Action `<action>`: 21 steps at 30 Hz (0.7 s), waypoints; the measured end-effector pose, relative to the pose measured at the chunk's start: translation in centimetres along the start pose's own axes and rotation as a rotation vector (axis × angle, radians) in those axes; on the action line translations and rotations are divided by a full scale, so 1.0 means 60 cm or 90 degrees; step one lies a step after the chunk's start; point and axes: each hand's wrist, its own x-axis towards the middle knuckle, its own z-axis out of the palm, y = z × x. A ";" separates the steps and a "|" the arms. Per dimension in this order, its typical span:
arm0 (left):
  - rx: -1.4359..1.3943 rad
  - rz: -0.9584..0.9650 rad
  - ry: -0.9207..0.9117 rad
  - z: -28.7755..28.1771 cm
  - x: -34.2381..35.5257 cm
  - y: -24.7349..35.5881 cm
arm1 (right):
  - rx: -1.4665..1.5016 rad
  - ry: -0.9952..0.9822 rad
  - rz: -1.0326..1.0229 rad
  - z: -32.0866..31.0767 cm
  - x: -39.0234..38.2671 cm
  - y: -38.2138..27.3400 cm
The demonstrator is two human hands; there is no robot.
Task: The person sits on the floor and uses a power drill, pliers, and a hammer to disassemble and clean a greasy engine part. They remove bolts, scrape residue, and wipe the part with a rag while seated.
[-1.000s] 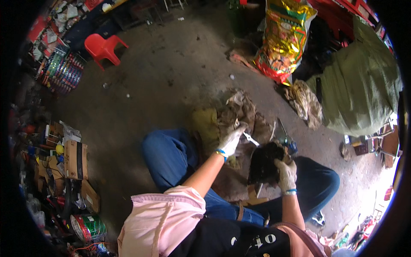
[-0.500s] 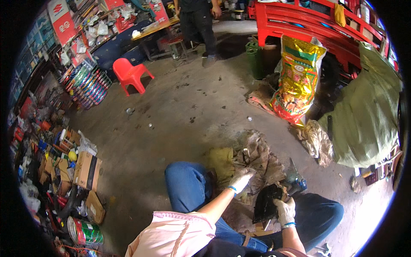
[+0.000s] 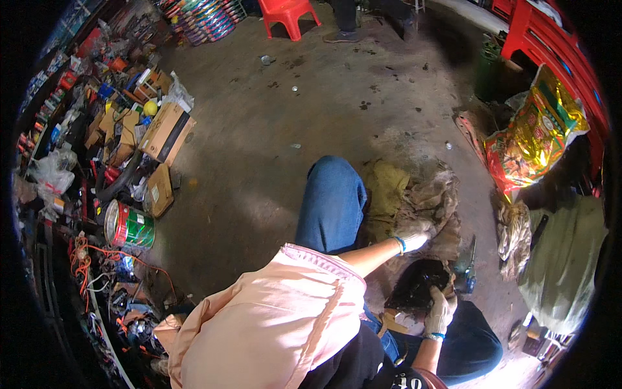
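Observation:
My right hand (image 3: 440, 314), in a pale work glove, is closed on the edge of a flat, glossy black part (image 3: 418, 284) beside my bent leg. I cannot tell the part's exact kind. My left hand (image 3: 414, 235), gloved too, lies against a crumpled, stained brown cloth (image 3: 437, 201) on the floor. Its fingers look curled, and whatever they hold is hidden. A dirty yellowish cloth (image 3: 387, 188) lies beside the brown one. To the right of the black part is a blue-green tool (image 3: 469, 275) with a long thin shaft.
Cartons (image 3: 166, 133), a green-and-red tin (image 3: 129, 224) and orange cord (image 3: 81, 259) clutter the left side. At right stand a shiny gold-and-red sack (image 3: 538, 133) and a pale green sheet (image 3: 564, 259). A red chair (image 3: 288, 14) and a person's shoe (image 3: 341, 37) are at the back.
The view has tilted down and turned left. My left hand has moved further onto the brown cloth. My right hand keeps hold of the black part, which now lies flatter.

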 end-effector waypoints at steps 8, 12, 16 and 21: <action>-0.091 0.029 0.038 -0.028 -0.006 0.060 | -0.022 -0.035 0.014 -0.005 0.001 0.010; -0.092 0.024 0.133 -0.041 -0.017 0.045 | 0.054 -0.096 0.042 -0.004 0.010 0.021; -0.079 0.001 0.101 -0.047 -0.028 0.020 | 0.044 -0.108 0.074 0.009 0.028 0.032; -0.094 -0.019 0.119 -0.039 -0.038 0.016 | -0.065 -0.093 0.071 0.017 0.054 0.045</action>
